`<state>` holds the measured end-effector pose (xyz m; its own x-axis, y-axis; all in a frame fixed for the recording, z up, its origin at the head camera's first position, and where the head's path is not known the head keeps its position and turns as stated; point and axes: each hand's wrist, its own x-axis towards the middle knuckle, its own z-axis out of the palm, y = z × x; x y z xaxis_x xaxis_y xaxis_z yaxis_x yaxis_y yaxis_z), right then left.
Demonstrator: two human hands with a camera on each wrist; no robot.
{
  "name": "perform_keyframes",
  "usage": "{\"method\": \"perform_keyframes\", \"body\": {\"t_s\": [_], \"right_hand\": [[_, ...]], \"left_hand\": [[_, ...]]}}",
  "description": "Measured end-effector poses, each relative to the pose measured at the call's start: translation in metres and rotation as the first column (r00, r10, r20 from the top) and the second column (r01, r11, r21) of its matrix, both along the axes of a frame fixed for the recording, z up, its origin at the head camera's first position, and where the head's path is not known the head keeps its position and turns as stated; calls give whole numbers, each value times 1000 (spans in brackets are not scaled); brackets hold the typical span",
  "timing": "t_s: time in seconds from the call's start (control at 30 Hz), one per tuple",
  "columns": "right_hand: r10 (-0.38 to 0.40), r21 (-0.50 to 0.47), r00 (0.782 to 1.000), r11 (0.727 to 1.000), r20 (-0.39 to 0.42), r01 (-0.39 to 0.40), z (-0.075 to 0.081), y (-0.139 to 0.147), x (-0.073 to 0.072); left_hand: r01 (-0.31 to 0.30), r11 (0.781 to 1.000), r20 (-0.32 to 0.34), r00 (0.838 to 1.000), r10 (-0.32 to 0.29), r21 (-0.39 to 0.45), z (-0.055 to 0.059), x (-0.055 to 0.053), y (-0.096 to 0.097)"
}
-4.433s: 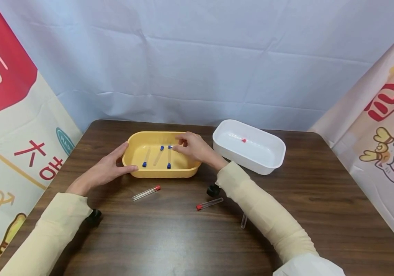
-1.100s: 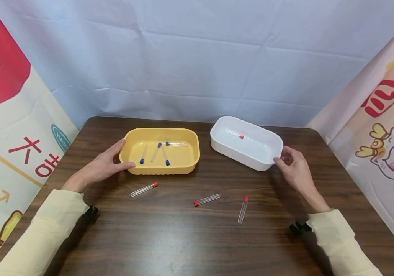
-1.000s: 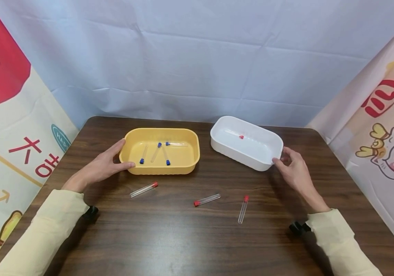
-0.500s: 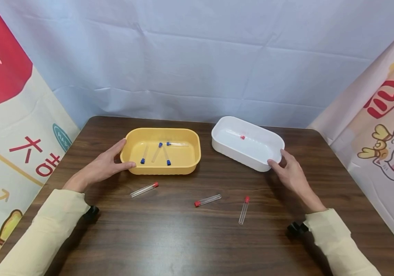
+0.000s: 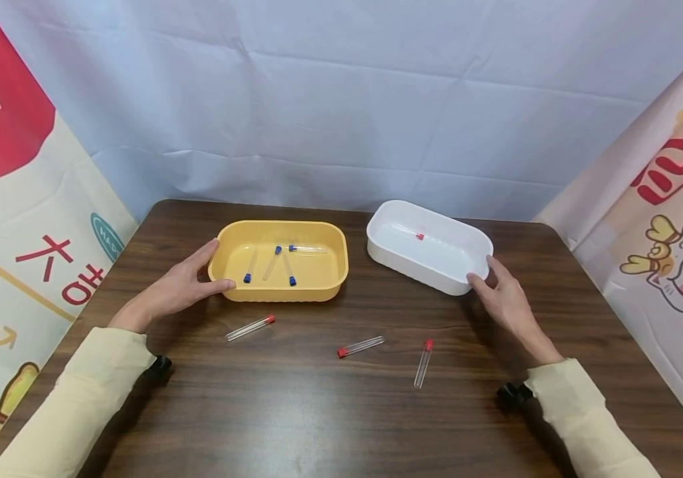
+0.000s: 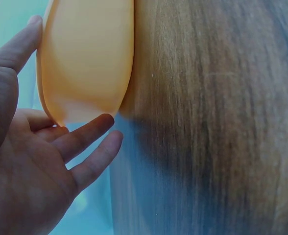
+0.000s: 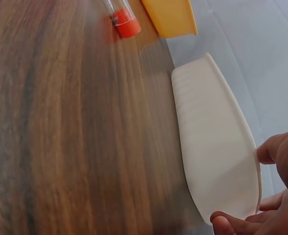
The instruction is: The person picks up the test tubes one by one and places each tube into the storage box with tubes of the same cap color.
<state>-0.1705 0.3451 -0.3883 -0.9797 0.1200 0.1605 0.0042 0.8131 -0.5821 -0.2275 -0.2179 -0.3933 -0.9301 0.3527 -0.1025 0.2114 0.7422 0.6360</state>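
Head view: steadying step

Left grip (image 5: pixel 175 289) is grasping the yellow tray (image 5: pixel 287 294); right grip (image 5: pixel 505 300) is pinching the white tray (image 5: pixel 413 268). Three red-capped tubes (image 5: pixel 365 345) are lying on the surface (image 5: pixel 317 411). Trays are apparently being steadied; picking a tube next would be requiring a freed grip.

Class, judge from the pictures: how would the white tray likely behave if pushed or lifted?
The white tray is probably stiff, showing no bend where the right hand holds its end. It looks light, being thin-walled. Tipping seems unlikely with its wide, low shape, though the tube lying inside may roll.
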Motion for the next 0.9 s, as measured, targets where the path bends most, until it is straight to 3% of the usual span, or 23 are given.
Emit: {"method": "perform_keyframes", "body": {"t_s": [0.4,0.9], "right_hand": [[8,-36,998,999,66,-5,-2,10,-2],[106,-28,992,994,70,-105,-4,29,-1]], "left_hand": [[17,1000,-8,1000,-17,-11,0,-1,0],[7,1000,-9,1000,-7,-8,-2,-1,-1]]}}
